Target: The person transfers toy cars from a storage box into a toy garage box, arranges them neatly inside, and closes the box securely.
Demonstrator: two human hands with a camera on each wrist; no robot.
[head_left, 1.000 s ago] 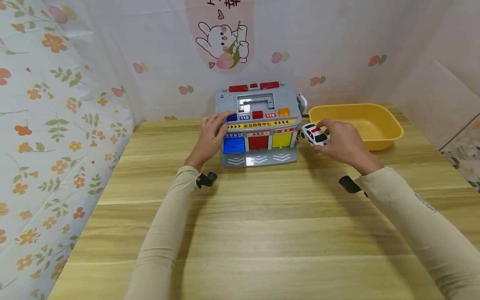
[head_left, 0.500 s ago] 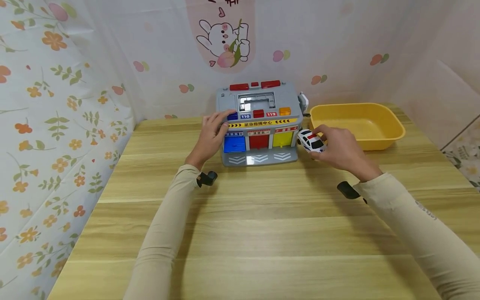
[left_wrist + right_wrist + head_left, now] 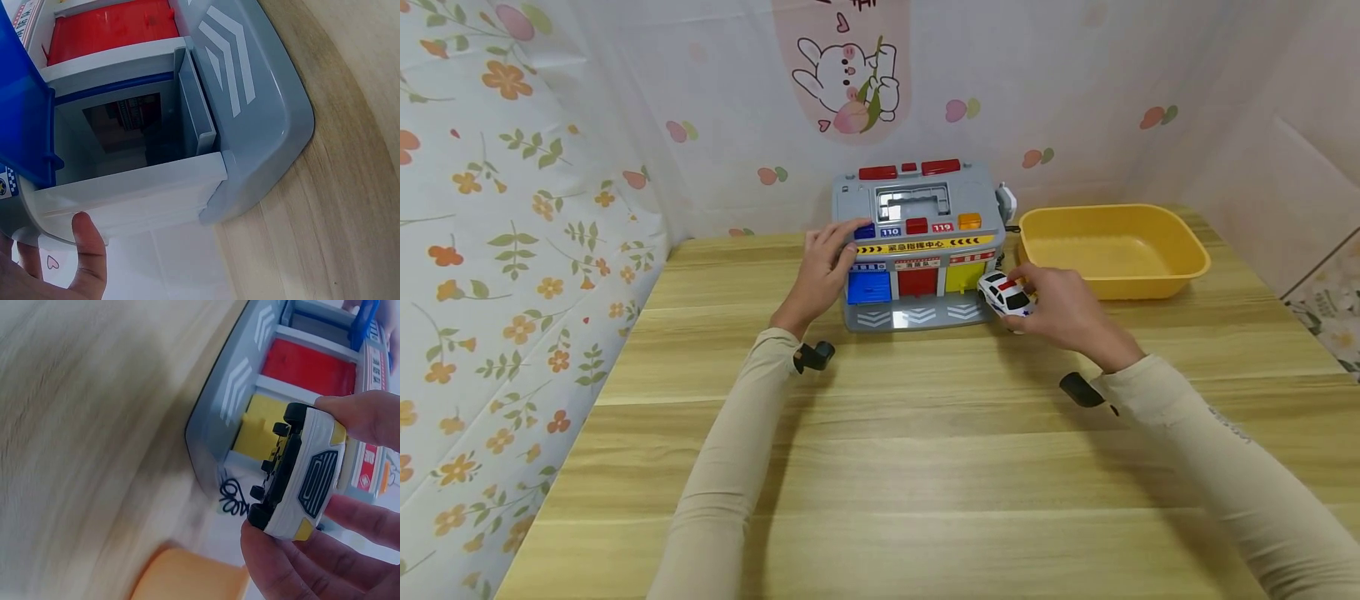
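A grey toy emergency-station garage stands at the back of the table, with blue, red and yellow doors. My left hand rests at its left end, the index fingertip at the blue button on top. The left wrist view shows the thumb against the white side wall. There the blue door is swung up, exposing the bay behind it. My right hand holds a white toy police car between thumb and fingers, just in front of the garage's right end.
A yellow plastic basin sits to the right of the garage. Behind stands a printed curtain. Wooden tabletop stretches in front of the garage. A thin black coiled cord shows at the garage's right side.
My right hand has carried the toy police car leftward and slightly down, from beside the basin to before the yellow door. My left hand has stayed in place.
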